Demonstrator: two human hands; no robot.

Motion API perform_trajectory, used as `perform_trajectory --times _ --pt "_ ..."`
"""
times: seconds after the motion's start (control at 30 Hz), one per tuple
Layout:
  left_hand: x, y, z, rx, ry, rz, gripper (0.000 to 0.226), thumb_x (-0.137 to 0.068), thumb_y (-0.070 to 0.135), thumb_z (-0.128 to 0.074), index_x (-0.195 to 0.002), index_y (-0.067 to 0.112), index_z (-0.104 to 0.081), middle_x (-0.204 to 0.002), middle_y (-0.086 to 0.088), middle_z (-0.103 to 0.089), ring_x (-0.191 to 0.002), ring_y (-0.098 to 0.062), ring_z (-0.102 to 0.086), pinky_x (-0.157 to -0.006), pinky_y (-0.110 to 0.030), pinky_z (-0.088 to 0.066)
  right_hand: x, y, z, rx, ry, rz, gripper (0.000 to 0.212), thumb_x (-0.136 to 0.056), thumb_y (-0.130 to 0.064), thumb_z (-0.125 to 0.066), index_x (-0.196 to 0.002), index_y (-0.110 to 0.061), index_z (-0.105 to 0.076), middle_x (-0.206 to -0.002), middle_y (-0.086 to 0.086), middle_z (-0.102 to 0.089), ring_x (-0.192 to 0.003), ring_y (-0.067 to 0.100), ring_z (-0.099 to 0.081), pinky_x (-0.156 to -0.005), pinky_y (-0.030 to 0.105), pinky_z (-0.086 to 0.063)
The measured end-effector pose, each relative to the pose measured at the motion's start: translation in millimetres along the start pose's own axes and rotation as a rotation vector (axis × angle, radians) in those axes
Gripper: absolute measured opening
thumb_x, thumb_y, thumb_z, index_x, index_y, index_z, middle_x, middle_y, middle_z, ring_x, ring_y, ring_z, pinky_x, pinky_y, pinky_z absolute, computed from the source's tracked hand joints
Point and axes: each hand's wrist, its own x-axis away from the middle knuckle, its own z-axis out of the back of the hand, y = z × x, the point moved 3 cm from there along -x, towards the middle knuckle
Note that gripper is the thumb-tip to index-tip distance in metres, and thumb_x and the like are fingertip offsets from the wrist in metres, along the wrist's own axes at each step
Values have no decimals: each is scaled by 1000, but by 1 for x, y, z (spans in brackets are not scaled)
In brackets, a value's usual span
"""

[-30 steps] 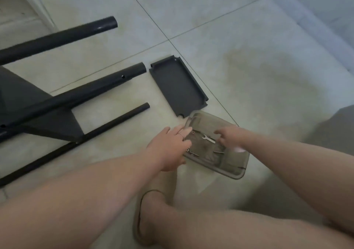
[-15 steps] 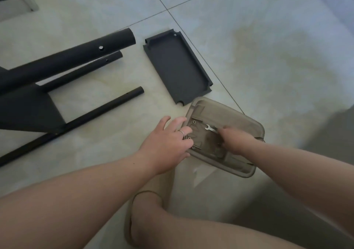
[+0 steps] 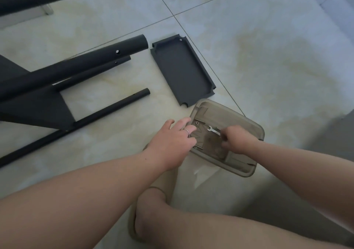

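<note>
Surface: pale glossy tile floor (image 3: 268, 57), dark grout lines, yellowish staining; wall base (image 3: 341, 3) top R.
Clear brown tray (image 3: 249, 122) flat on floor, just in front of the person's foot.
L hand (image 3: 172, 143): fingers spread, resting on tray's L rim.
R hand (image 3: 237, 141): fingers curled, pinching handle end of wrench (image 3: 213, 129) inside tray.
Dark panel (image 3: 182, 70) just beyond tray.
Black tubes (image 3: 76, 64) on floor, L side.

No writing, label, brand or number can be read. The dark panel (image 3: 182, 70) and the smoky plastic tray (image 3: 246, 126) show blank surfaces.
</note>
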Motion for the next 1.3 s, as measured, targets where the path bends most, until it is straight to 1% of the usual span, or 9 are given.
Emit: perform_trajectory --times 0.1,0.27,0.43,0.53,0.67,0.83,1.0,1.13,1.3 --pt "7 -5 18 13 -33 2 34 -91 15 -53 -123 24 -56 -159 -2 -27 -149 -23 -16 -111 -44 -28 18 -12 23 -162 125 6 7 -85 -17 -64 -83 -18 -57 -78 -1 -59 -80 26 -57 -57 28 -36" --pt "40 -33 71 -3 -92 60 32 -96 24 -51 -128 27 -55 -144 0 -45 -133 -22 -38 -101 -39 -39 57 -54 79 -380 237 47 2 -84 -13 -62 -85 -14 -61 -78 -3 -72 -80 25 -69 -63 31 -53" --pt "100 -65 130 56 -87 216 27 -100 26 -46 -124 29 -58 -128 3 -56 -116 -22 -55 -77 -33 -39 112 -121 130 -490 317 186 9 -86 -8 -59 -84 -17 -61 -74 3 -73 -81 31 -70 -63 34 -50" --pt "148 -81 161 153 11 337 21 -98 28 -47 -113 27 -61 -118 3 -61 -109 -23 -59 -84 -38 -50 147 -171 160 -510 406 294 18 -95 -12 -59 -86 -27 -64 -76 -4 -71 -75 21 -70 -59 25 -49" --pt "219 -106 187 317 142 492 14 -96 31 -51 -103 31 -63 -112 7 -63 -104 -19 -59 -87 -37 -52 184 -243 186 -551 445 422 12 -97 -15 -61 -93 -26 -62 -73 -8 -70 -56 -2 -63 -66 32 -55" --pt "289 -153 192 479 329 773 9 -95 28 -54 -89 33 -58 -104 6 -65 -99 -20 -59 -89 -39 -53 211 -329 196 -591 410 531 15 -97 -13 -58 -85 -23 -60 -73 -2 -73 -58 2 -64 -70 40 -58" --pt "326 -186 169 522 362 974 13 -93 23 -56 -102 31 -55 -116 5 -62 -106 -21 -57 -94 -41 -50 217 -381 183 -617 374 564 14 -96 -17 -65 -86 -25 -69 -80 -1 -73 -70 8 -69 -59 13 -47" --pt "332 -203 156 579 291 984 35 -94 25 -61 -128 26 -55 -130 2 -58 -117 -22 -56 -99 -40 -48 210 -398 172 -607 297 559 13 -95 -13 -64 -96 -21 -74 -84 1 -76 -82 13 -73 -71 24 -55" --pt "319 -218 150 667 253 957 47 -96 35 -61 -141 22 -51 -140 -2 -56 -126 -25 -54 -107 -40 -44 193 -400 164 -490 213 553 13 -98 -15 -61 -103 -17 -74 -80 -3 -77 -81 10 -73 -50 20 -50"
